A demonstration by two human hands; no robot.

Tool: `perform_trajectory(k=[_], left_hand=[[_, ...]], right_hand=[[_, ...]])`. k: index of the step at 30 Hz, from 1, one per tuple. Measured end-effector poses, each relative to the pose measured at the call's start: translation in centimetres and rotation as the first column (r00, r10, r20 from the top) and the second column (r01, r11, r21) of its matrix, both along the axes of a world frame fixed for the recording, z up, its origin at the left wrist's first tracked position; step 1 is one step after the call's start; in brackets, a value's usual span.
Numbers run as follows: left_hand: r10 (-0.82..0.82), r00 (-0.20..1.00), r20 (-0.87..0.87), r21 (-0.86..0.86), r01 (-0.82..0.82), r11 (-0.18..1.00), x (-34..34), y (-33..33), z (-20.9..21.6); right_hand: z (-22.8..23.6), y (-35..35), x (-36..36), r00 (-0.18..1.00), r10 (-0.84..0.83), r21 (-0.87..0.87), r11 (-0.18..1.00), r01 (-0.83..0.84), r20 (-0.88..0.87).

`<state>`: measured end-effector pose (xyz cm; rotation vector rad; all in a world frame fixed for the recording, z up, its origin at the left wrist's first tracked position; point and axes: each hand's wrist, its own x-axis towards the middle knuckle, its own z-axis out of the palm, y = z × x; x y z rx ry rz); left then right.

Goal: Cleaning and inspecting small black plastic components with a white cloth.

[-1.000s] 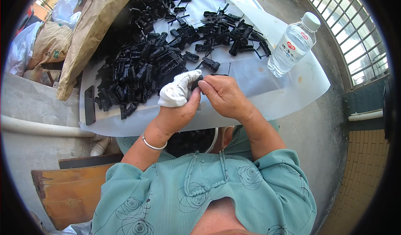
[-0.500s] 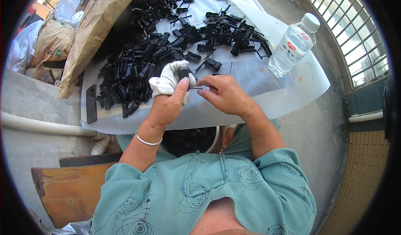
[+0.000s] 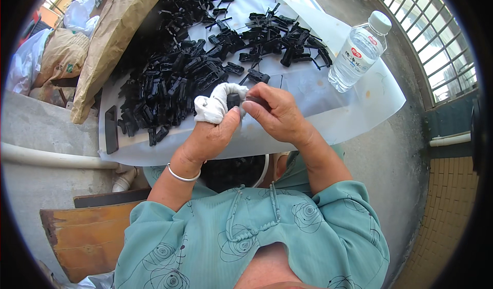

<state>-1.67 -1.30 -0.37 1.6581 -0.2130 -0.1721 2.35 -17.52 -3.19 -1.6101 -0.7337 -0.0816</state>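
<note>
My left hand (image 3: 211,139) is closed around a small black plastic part (image 3: 233,101), its thumb pressed on the near side. White cloth (image 3: 209,108), possibly a glove, covers the fingers of that hand. My right hand (image 3: 281,117) is closed in a pinch at the right end of the same part, thumb and forefinger together. A dark piece shows between them; whether it belongs to the part cannot be made out. Just beyond both hands lies a large heap of similar black plastic parts (image 3: 179,83), many with thin stems.
White sheeting (image 3: 318,117) covers the table. A clear water bottle (image 3: 359,53) stands at the right. Brown paper (image 3: 115,30) borders the heap at the left, with a flat black bar (image 3: 111,130) near the left edge. A round container (image 3: 266,170) of black parts sits below the table edge.
Both hands have shifted slightly right, with the cloth and the part. My right fingers have closed in on the part's end; the thin stem that stuck out there is now hidden.
</note>
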Motion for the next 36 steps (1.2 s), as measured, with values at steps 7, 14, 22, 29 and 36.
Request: perform_trajectory(k=[7,14,22,29,36], left_hand=[[-0.040,0.903,0.429,0.441,-0.171,0.881,-0.5,-0.2,-0.9],[-0.051,0.853,0.520,0.419,-0.203,0.885,-0.7,-0.1,-0.9],[0.038,0.835,0.548,0.338,-0.263,0.904,-0.6,-0.9,0.7],[-0.099,0.645,0.758,0.623,-0.670,0.404,1.8,4.3,1.7],[-0.056,0.925,0.375,0.212,-0.027,0.977,-0.9,1.7,-1.0]], right_hand=[[-0.9,1.1,-0.6,0.994,0.032,-0.101,0.995,-0.021,0.107],[-1.4,2.7,-1.6,0.960,-0.146,0.016,0.989,0.146,0.238],[-0.1,-0.1,0.4,0.981,0.006,-0.177,0.984,0.029,0.192],[-1.7,-2.1,1.3,0.873,-0.244,-0.581,0.666,0.467,0.422],[0.5,-1.7,0.9,0.879,0.266,-0.087,0.942,-0.325,-0.396]])
